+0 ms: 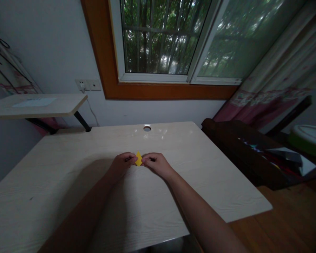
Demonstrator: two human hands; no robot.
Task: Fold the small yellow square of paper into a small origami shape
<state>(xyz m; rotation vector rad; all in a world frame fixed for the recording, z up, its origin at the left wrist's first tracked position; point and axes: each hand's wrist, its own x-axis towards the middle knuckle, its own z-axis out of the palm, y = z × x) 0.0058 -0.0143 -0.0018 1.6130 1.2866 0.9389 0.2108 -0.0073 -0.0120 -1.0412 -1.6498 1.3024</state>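
Between my two hands is a small piece of yellow paper (138,159), shaped like a diamond with one point up and one down. My left hand (123,164) pinches its left corner between thumb and fingers. At the right corner, my right hand (157,163) grips it the same way. Both hands are at the pale wood-grain table (158,196), near its middle. Whether the paper is folded in layers is too small to make out.
A raised shelf (63,109) on black legs stands at the table's back left. Near the back edge is a round cable hole (147,128). Beyond the right edge sits a dark wooden bench (234,140) with items on it. A window (163,38) is ahead.
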